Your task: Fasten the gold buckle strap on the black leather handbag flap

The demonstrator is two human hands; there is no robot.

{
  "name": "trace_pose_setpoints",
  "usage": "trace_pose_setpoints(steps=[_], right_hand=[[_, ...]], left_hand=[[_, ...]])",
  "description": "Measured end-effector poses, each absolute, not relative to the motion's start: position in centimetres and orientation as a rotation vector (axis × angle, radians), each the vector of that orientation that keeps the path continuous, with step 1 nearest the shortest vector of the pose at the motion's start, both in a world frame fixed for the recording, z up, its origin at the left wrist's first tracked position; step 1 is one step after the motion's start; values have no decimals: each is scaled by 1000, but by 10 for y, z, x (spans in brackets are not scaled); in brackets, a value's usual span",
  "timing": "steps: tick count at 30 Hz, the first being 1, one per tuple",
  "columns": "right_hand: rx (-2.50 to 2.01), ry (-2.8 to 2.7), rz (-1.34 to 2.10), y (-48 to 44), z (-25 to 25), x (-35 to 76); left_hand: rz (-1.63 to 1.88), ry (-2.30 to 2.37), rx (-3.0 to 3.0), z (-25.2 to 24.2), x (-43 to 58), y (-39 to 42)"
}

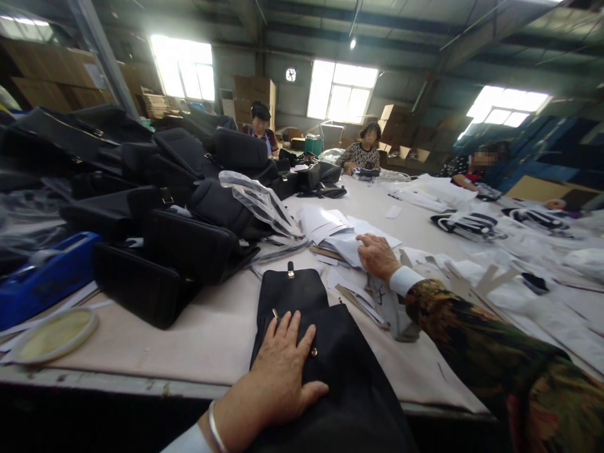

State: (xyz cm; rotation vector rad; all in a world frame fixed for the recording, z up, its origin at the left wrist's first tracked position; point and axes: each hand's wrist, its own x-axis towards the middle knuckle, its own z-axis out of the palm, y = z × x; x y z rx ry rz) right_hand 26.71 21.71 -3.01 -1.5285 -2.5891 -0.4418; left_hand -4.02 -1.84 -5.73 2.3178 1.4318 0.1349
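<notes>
A black bag (358,384) lies at the table's front edge, its flap (292,286) folded out away from me with a small strap and metal clasp at the end. My left hand (278,368) rests flat on the bag, fingers spread, near its gold metal fittings. Further forward, my right hand (377,255) reaches over a pile of white paper sheets (325,223). Its fingers are bent and close together on a sheet of white paper (372,231); the thumb is hidden. Grey and tan card pieces (361,302) lie under and beside that pile.
Many black bags (189,245) are heaped at the left, with clear plastic strips (259,201) beside them. A blue bin (47,274) and a round shallow lid (54,333) stand at the left edge. White wrapping (533,302) covers the right. Several people (361,154) work across the table.
</notes>
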Motion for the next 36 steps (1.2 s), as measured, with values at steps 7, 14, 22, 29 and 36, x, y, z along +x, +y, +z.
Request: trace_pose_setpoints(steps=[7,14,22,29,36], right_hand=[[-1846,-2334,-217,257,-39,270],[-2024,-2356,-52,261,-39,279],[-2053,-2429,-109,254,-20,288],[-1907,-2414,-352,232,-2,289],[-1610,-2609,-474,193,20,259]], left_hand=[[111,1452,2300,-55,-39,-18],[98,1446,2289,-53,-38,-15],[10,1471,2278,-42,-34,-16],[-18,1469,2292,-44,-33,-14],[12,1471,2302,-42,-34,-16]])
